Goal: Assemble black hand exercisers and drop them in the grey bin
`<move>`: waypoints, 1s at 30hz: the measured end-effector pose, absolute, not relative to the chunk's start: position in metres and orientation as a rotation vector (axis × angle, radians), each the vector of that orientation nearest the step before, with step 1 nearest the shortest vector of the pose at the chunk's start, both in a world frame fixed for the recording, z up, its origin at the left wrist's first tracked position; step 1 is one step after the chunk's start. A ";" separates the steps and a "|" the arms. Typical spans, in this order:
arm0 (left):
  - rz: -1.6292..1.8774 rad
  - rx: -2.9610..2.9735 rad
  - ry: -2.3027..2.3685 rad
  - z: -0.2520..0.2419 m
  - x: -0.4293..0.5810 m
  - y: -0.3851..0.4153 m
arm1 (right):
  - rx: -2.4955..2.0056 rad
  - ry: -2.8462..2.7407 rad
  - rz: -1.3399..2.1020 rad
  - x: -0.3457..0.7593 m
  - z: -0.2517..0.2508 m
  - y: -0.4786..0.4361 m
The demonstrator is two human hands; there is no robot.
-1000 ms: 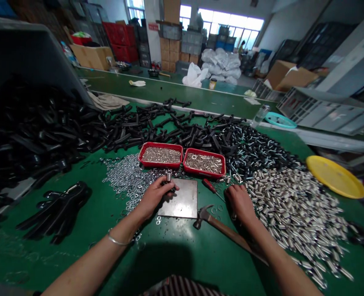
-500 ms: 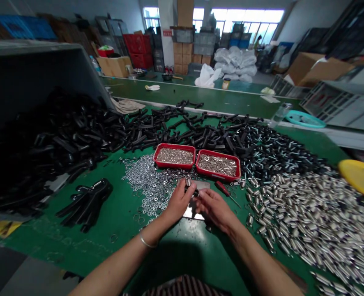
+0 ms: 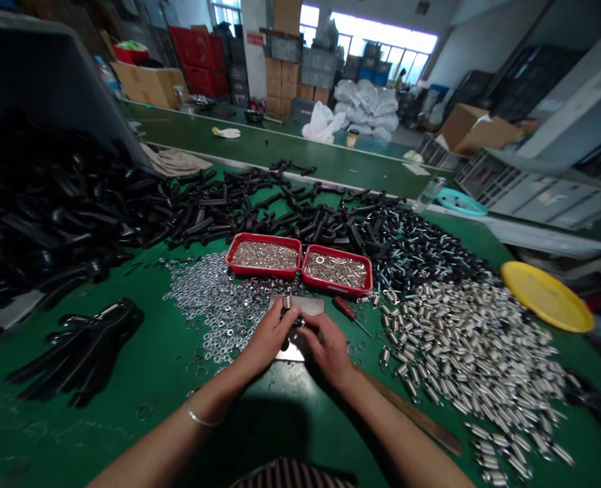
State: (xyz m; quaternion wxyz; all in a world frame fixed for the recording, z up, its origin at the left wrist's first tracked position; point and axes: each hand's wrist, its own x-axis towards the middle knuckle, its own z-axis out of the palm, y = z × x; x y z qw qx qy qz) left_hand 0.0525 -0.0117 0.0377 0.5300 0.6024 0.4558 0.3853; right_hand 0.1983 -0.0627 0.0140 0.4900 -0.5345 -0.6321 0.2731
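Note:
My left hand [image 3: 270,333] is closed around a small dark part [image 3: 286,342] with a metal coil spring [image 3: 287,300] standing up at its top. My right hand [image 3: 327,344] meets it from the right, its fingers pinched against the same part; whether a smaller piece is between them is hidden. Both hands are over a flat metal plate [image 3: 313,305] on the green table. Just beyond are two red trays, the left tray [image 3: 230,270] and the right tray [image 3: 370,279], filled with small metal pieces. A red-handled screwdriver [image 3: 344,308] lies right of the plate.
Loose washers [image 3: 199,288] spread at left, near several black handles [image 3: 84,346]. More black handles [image 3: 203,210] heap behind the trays. Springs [image 3: 448,346] cover the right, with black-headed bolts [image 3: 422,244] behind. A yellow lid [image 3: 545,295] and a wooden strip [image 3: 417,417] lie there too.
The view has turned, so the whole scene sits further left. My hands stay together at the dark part, with the right fingers now closer in against it.

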 end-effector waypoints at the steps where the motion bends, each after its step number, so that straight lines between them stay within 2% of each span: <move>1: 0.925 1.394 1.089 0.036 0.053 -0.012 | -1.303 -1.585 0.651 0.200 0.014 -0.063; 6: 0.957 1.111 1.051 0.027 0.059 -0.008 | -1.339 -1.959 0.654 0.253 0.024 -0.071; 8: 0.954 1.056 1.044 0.024 0.061 -0.005 | -1.615 -2.014 0.418 0.303 0.025 -0.071; 10: 0.961 1.000 1.032 0.022 0.063 -0.003 | -2.059 -2.008 0.029 0.357 0.024 -0.065; 12: 0.967 0.943 1.024 0.021 0.067 -0.004 | -2.223 -1.970 -0.080 0.403 0.023 -0.055; 16: 0.906 0.936 1.005 0.025 0.074 -0.012 | -2.307 -2.048 -0.054 0.446 0.023 -0.031; 21: 0.945 0.743 0.914 0.030 0.068 -0.016 | -2.244 -2.090 -0.005 0.438 0.042 -0.023; 23: 0.979 0.626 0.873 0.028 0.067 -0.014 | -2.106 -1.879 0.088 0.411 0.054 -0.030; 27: 0.998 0.577 0.810 0.029 0.078 -0.015 | -1.494 -1.208 0.829 0.308 0.074 -0.058; 30: 0.993 0.614 0.751 0.037 0.085 -0.018 | -1.256 -1.049 1.055 0.237 0.071 -0.070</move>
